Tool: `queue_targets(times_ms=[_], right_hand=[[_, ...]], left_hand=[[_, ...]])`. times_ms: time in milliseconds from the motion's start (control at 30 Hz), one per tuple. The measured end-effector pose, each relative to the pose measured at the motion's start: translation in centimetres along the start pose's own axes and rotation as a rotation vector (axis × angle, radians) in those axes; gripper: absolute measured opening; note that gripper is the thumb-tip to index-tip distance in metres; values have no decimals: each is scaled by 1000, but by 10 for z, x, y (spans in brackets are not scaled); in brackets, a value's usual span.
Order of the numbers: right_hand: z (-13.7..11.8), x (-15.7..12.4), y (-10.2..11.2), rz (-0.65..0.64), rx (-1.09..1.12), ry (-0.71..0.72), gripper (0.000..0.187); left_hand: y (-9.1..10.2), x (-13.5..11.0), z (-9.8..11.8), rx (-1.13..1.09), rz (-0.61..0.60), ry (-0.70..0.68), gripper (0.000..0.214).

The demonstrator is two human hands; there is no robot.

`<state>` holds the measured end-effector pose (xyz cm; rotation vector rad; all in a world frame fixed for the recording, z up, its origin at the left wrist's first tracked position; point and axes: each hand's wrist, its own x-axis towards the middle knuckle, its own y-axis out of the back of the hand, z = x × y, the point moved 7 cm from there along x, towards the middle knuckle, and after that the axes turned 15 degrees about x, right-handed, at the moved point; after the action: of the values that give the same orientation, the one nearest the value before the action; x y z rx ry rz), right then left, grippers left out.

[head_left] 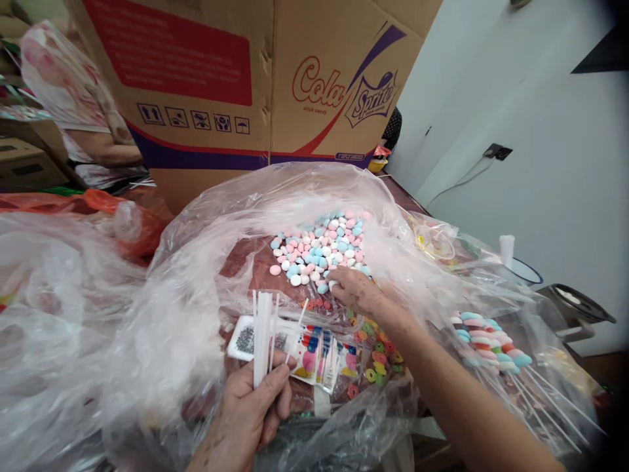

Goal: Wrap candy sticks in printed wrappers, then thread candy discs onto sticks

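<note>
Head view, left hand (255,410) low in front, closed around a bundle of white sticks (263,334) held upright, right hand (356,292) reaching forward, fingertips pinching among pink, blue and white candies (319,249) heaped on a clear plastic bag (206,262), cardboard box (255,85) behind, finished candy skewers (491,344) at right.

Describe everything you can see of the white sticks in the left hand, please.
The white sticks are a small bunch of thin, straight rods, plastic or paper by their look, plain and bare. They stand almost upright, slightly fanned at the top. The left hand grips their lower ends between thumb and fingers, so those ends are hidden. Behind them lies a printed packet on the clear plastic bag. No sweets are threaded on them.
</note>
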<state>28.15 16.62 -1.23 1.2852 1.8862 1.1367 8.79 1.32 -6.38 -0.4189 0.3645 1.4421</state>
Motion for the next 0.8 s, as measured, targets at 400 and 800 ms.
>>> queue_targets(times_ms=[400,800], right_hand=[[7,-9,25,159,66,-114,27],[-13,23,-2,-39,-69,-62,16]], left_hand=[[-3,1,2,7,-22,-9,54],[0,1,2,0,-15,-19,50]])
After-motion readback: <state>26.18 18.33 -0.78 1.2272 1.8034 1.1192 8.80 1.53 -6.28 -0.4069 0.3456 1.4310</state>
